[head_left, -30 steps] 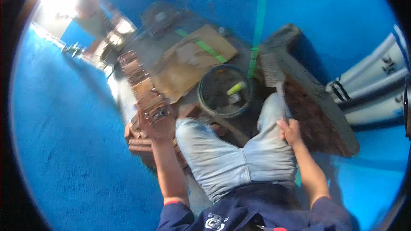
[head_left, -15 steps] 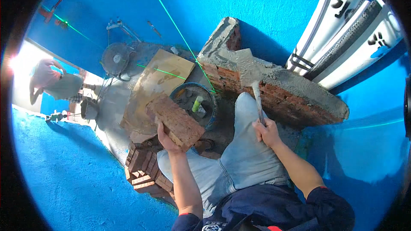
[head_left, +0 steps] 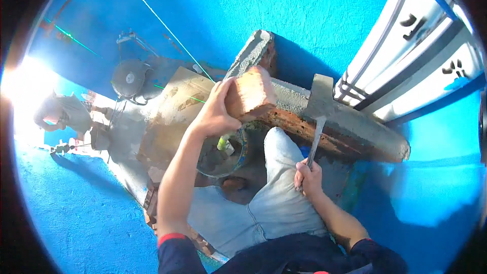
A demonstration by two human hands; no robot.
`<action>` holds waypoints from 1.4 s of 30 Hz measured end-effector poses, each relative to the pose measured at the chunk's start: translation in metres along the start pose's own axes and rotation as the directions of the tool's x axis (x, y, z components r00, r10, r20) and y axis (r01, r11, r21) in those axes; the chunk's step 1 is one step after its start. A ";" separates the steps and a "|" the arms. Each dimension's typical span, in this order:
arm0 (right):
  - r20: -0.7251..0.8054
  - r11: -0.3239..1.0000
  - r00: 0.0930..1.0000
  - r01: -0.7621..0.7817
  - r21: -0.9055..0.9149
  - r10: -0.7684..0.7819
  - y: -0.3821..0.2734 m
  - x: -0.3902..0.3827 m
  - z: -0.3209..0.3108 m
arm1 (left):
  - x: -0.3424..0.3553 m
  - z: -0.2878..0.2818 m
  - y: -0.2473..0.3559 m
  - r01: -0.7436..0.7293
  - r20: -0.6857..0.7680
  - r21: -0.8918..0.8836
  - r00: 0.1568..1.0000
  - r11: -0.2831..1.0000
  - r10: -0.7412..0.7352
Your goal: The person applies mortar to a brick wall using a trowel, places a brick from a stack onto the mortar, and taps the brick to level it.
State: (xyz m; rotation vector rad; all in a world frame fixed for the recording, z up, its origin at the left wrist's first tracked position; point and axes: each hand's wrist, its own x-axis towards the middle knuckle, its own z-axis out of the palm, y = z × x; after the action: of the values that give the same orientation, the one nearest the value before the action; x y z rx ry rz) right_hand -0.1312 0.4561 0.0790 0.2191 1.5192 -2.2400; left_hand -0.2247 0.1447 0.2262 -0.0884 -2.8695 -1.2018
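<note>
My left hand (head_left: 213, 114) grips a red-brown brick (head_left: 251, 91), raised near the low brick wall (head_left: 370, 137) whose top carries grey mortar. My right hand (head_left: 308, 177) is closed round the handle of a trowel (head_left: 321, 94); its flat, mortar-smeared blade overlaps the wall's top in view, though I cannot tell whether they touch. Below the brick sits a round bucket (head_left: 215, 173), partly hidden by my left arm, with a yellow-green cylindrical object (head_left: 222, 143) inside.
Beyond lie a board (head_left: 170, 96) and a round grey object (head_left: 129, 78). Stacked bricks (head_left: 150, 203) show beside my left arm. Another person (head_left: 66, 111) is in glare at left, near a grey pail (head_left: 100, 139). Long white bundles (head_left: 385, 56) lean at upper right; blue walls surround me.
My left hand has raised the brick forward and right, toward the wall, turning it over. The trowel blade has shifted right. My head's view has swung since the earliest frame.
</note>
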 end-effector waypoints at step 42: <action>0.082 0.883 0.990 0.142 -0.446 -0.118 0.027 0.023 -0.037 | 0.121 0.058 -0.068 -0.273 0.265 0.489 0.951 0.828 0.158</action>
State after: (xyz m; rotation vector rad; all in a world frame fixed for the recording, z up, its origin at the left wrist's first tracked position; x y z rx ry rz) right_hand -0.1439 0.4756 0.0338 -0.0861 2.0225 -1.8938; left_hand -0.3504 0.1440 0.1431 -0.5419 -3.1411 -0.3629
